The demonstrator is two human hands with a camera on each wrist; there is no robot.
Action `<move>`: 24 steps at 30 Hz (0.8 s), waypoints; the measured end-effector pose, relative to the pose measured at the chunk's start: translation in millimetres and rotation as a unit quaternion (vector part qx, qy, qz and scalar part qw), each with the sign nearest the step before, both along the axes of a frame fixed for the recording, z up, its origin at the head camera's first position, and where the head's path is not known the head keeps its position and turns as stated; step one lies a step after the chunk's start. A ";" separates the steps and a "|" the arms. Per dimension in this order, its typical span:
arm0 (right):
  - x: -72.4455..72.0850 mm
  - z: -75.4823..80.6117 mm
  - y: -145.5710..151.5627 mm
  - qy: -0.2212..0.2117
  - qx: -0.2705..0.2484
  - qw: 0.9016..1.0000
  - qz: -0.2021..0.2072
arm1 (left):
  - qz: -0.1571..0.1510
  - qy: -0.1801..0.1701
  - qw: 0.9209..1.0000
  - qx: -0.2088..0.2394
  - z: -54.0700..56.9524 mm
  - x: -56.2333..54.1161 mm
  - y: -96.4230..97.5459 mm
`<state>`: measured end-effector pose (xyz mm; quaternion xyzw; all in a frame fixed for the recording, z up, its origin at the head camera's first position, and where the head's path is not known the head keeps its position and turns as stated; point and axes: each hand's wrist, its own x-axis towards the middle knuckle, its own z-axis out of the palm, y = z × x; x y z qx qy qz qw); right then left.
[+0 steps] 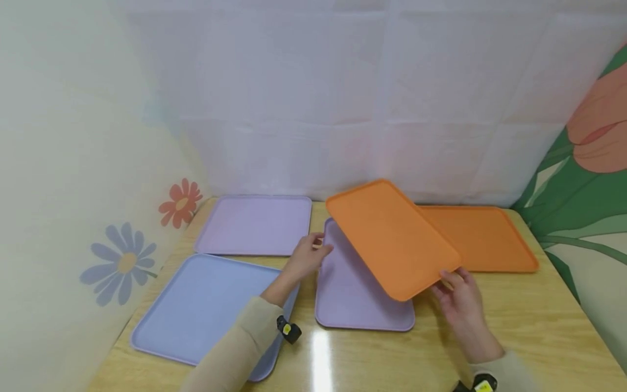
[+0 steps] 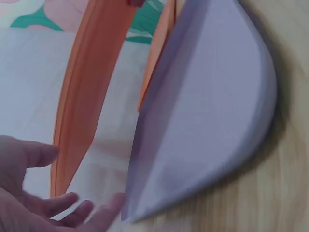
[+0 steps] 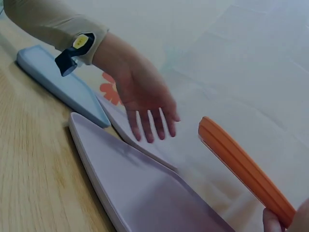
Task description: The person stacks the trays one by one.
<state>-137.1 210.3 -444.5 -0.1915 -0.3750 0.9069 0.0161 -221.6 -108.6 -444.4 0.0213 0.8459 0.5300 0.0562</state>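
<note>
My right hand [image 1: 460, 302] pinches the near right corner of an orange tray [image 1: 392, 239], which hangs tilted above a purple tray [image 1: 360, 299] on the table. In the right wrist view only the edge of the orange tray [image 3: 246, 169] shows, with fingertips at its lower end. My left hand [image 1: 307, 255] hovers by the purple tray's left edge, fingers apart and holding nothing. The left wrist view shows the left hand [image 2: 53, 193] with fingers spread close to the raised tray; whether the thumb touches it I cannot tell.
Another orange tray [image 1: 485, 239] lies at the back right, partly behind the raised one. A second purple tray [image 1: 254, 226] lies at the back left. The blue tray [image 1: 206, 307] sits at the front left under my left forearm. A white cloth [image 1: 294, 98] hangs behind the wooden table [image 1: 514, 316].
</note>
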 end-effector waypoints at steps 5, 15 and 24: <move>0.4 2.1 -10.7 -0.022 0.017 1.000 -0.012 | 0.070 -0.012 0.979 0.192 1.9 3.5 18.4; -1.2 0.3 -35.7 -0.025 0.014 0.999 -0.034 | 0.065 -0.048 0.945 0.317 -1.8 8.4 37.7; -0.1 -2.8 -46.5 -0.005 0.008 0.999 -0.045 | 0.078 -0.040 0.943 0.322 0.2 9.0 37.7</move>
